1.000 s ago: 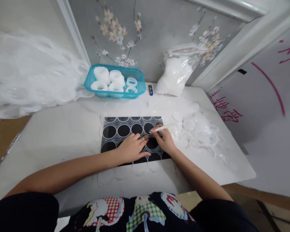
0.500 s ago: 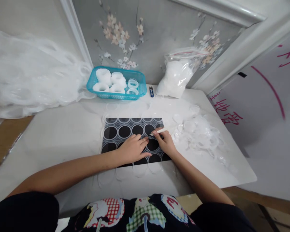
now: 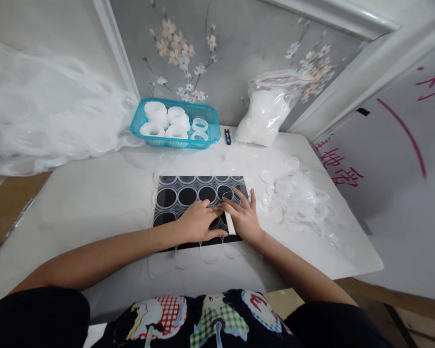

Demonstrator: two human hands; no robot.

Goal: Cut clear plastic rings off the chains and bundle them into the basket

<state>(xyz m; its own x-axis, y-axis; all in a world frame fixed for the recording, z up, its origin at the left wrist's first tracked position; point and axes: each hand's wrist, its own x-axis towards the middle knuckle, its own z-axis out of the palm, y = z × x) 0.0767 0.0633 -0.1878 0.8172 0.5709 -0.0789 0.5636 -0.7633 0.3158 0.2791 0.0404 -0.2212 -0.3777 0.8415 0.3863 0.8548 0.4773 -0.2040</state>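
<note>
A black sheet (image 3: 186, 209) printed with rows of pale-rimmed ovals lies over a clear film on the table. My left hand (image 3: 197, 222) rests flat on it, fingers stretched out and thumb apart. Beside its fingertips, my right hand (image 3: 244, 220) holds a slim white pen-like tool (image 3: 231, 224) low against the thumb side. That tool points toward me, and its tip is hidden. The index and other right fingers are spread over the sheet's right part. Near them a thin clear ring (image 3: 227, 193) shows at an oval; whether it is lifted I cannot tell.
A blue basket (image 3: 177, 141) holds several white rings and rolls. Small blue snips (image 3: 227, 137) and a zip bag of white material (image 3: 263, 113) stand at the back. Clear ring scraps (image 3: 304, 198) pile at right; clear perforated plastic (image 3: 50, 111) bulges at left.
My right hand has turned, its fingers now spread. The white tool has swung from pointing right to pointing toward me. My left hand stays nearly in place.
</note>
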